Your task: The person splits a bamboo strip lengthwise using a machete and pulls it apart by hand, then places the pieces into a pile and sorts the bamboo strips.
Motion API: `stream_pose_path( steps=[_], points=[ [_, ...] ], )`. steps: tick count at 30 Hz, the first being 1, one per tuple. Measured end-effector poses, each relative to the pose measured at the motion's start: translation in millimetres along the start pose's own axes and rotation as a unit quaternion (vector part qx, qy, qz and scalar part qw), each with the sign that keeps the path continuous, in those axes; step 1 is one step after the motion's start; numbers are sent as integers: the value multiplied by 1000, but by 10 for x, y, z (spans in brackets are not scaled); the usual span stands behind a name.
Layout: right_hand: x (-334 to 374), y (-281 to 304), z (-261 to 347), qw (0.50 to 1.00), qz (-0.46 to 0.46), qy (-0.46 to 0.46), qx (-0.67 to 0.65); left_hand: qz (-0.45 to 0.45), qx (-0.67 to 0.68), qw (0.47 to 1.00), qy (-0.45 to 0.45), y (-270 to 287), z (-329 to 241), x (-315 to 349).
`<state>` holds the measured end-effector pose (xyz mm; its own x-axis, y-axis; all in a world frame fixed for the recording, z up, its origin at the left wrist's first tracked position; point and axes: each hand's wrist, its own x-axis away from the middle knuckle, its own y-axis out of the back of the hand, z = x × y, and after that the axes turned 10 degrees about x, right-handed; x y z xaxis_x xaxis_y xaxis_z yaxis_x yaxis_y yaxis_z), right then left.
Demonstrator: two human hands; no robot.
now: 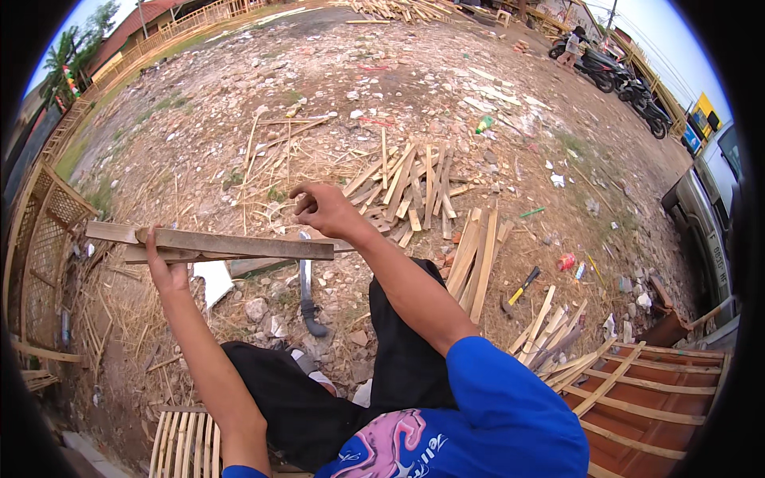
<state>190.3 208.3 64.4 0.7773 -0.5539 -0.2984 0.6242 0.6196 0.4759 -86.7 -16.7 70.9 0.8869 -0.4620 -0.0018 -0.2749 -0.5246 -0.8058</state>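
My left hand (166, 269) grips a few wooden slats (247, 243) near their left end, its fingers wrapped round them. The slats are held nearly level, stretching rightward in front of my knees. My right hand (328, 211) hovers just above their right end, apart from the wood. Its fingers are loosely curled with a gap between them, and I see nothing in them. Below the slats, a machete (305, 275) stands with its pale blade up and its dark curved handle (314, 320) toward me. A white scrap of board (213, 283) lies beside my left forearm.
Wood strips lie in a loose pile (410, 187) ahead, with longer planks (476, 259) by my right knee. A hammer (520, 291) rests on the rubble. Slatted frames (645, 390) are at the right, a lattice panel (44, 247) at the left. Motorbikes (606, 72) and a vehicle (709, 207) stand farther right.
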Motion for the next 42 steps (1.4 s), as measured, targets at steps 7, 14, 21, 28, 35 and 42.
stream_pose_path(
  steps=[7,14,21,28,35,42],
  points=[
    [87,-246,290,979,148,23,142,1,13,1000,29,-118,28,129],
    [-14,-565,383,991,113,40,-53,15,-14,1000,-11,-193,23,211],
    [-6,7,404,576,-132,-35,-806,2,-53,997,-60,-409,65,355],
    [-5,-54,525,539,-115,-30,-834,29,-90,993,-65,-465,172,407],
    [16,8,475,508,-97,-3,-856,63,-146,985,-71,-855,517,676],
    [36,-79,546,486,-80,-28,-870,157,-285,945,-16,-1122,732,980]
  ],
)
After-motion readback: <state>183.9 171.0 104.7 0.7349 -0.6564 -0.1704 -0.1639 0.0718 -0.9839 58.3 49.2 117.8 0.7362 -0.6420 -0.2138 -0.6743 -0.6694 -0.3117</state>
